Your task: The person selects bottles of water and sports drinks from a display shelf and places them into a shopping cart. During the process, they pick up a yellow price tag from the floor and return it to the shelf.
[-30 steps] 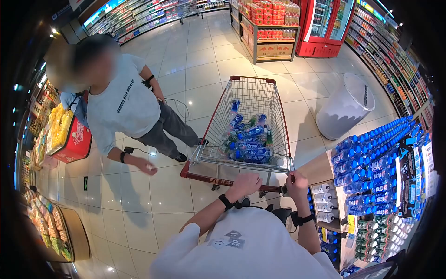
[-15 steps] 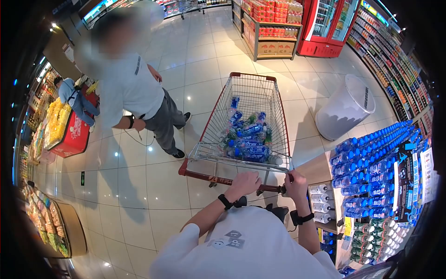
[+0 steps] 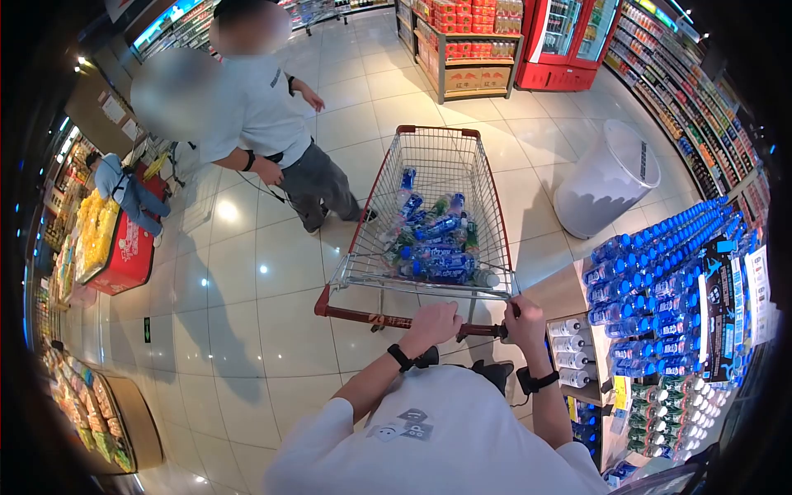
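A wire shopping cart (image 3: 503, 223) with a red handle bar (image 3: 363, 318) stands in front of me. Several blue-labelled bottles (image 3: 437, 247) lie in its basket. My left hand (image 3: 436, 323) is wrapped over the right part of the handle bar, fingers curled. Near the cart's right rear corner, my right hand (image 3: 524, 320) is closed around the bar's end beside a black fitting. Each wrist wears a black band.
Bottle display (image 3: 652, 305) close on the right; white round bin (image 3: 606, 181) beyond it. A person (image 3: 272, 140) stands left of the cart, another (image 3: 128, 190) by a red stand (image 3: 130, 247). Drink shelf (image 3: 478, 66) and red fridge (image 3: 557, 78) lie ahead.
The near person on the left has moved forward and closer to the cart, with an arm raised outward. The cart and surroundings have shifted slightly in view. Both hands keep their places on the handle.
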A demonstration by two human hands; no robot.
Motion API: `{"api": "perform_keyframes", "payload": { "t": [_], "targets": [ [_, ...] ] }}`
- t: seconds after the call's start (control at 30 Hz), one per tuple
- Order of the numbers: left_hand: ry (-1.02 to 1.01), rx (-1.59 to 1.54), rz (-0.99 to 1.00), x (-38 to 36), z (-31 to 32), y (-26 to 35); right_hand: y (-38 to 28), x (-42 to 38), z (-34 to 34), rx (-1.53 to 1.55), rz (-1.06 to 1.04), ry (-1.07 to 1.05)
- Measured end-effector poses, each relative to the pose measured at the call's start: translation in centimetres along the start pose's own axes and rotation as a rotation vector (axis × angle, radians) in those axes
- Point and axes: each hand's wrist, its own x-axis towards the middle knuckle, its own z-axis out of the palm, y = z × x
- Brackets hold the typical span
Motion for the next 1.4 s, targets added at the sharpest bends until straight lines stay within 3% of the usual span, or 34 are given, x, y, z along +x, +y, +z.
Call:
{"api": "perform_keyframes", "payload": {
  "t": [0.2, 1.07, 1.4],
  "targets": [
    [0.01, -0.023, 0.026, 0.8, 0.5, -0.3, 0.3, 0.2, 0.0, -0.002, 0.119, -0.03],
    [-0.128, 0.057, -0.029, 1.9, -0.1, -0.5, 0.1, 0.6, -0.3, 0.009, 0.201, -0.005],
    [-0.179, 0.069, 0.029, 2.6, -0.3, -0.9, 0.4, -0.1, -0.7, 0.188, 0.268, 0.301]
  ]
}}
